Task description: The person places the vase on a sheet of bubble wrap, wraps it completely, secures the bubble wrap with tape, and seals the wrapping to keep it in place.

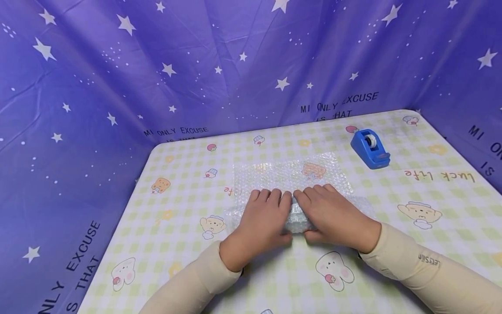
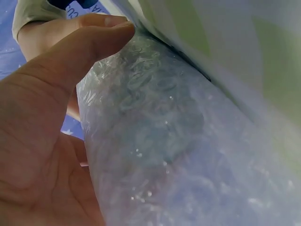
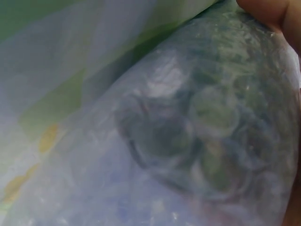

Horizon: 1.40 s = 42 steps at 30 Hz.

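A sheet of clear bubble wrap (image 1: 270,176) lies on the table, its near part rolled into a bundle (image 1: 298,223). On the left side of that roll, my left hand (image 1: 262,220) grips with fingers over the top and thumb on the near side. My right hand (image 1: 333,213) holds the right side the same way, close beside the left. In the left wrist view the thumb (image 2: 89,49) lies along the bubble wrap (image 2: 160,136). Something rounded and glassy (image 3: 160,136) shows blurred through the layers in the right wrist view; its kind cannot be made out.
A blue tape dispenser (image 1: 368,148) with a roll of tape stands at the back right of the table. The checked tablecloth (image 1: 157,235) has printed cartoon figures. Behind the table hangs a purple curtain (image 1: 219,78) with white stars.
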Each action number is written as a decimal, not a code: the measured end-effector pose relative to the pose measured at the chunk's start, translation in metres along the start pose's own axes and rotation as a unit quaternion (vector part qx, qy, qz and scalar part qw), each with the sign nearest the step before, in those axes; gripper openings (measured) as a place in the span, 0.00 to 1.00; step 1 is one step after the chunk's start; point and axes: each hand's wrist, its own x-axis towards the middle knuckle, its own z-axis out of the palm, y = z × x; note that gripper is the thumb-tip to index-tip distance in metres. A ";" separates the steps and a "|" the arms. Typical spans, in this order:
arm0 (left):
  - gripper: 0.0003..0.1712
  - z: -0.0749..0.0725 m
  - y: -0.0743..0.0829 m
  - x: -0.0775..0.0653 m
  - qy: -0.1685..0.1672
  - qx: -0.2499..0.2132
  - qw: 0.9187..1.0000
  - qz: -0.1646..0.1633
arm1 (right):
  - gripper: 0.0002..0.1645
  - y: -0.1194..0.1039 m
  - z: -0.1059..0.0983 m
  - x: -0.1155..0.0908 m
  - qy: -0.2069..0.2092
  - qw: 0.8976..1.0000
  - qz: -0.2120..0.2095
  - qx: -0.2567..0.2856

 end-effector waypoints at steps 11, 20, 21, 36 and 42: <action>0.44 0.003 0.001 0.000 0.004 -0.010 1.000 0.005 | 0.50 -0.001 0.000 0.000 0.002 1.000 -0.002 0.007; 0.39 0.005 -0.002 0.001 0.011 -0.027 1.000 0.010 | 0.49 -0.002 0.001 0.001 0.006 1.000 0.002 0.007; 0.39 0.005 -0.003 0.002 0.011 -0.029 0.999 0.010 | 0.49 -0.002 0.001 0.001 0.005 1.000 0.004 0.009; 0.41 0.003 -0.005 0.003 -0.006 -0.054 0.998 0.013 | 0.51 -0.005 -0.002 -0.002 -0.008 1.000 0.019 0.016; 0.40 0.004 -0.006 0.003 0.002 -0.060 0.998 0.009 | 0.53 -0.005 -0.002 -0.001 -0.008 1.000 0.021 0.013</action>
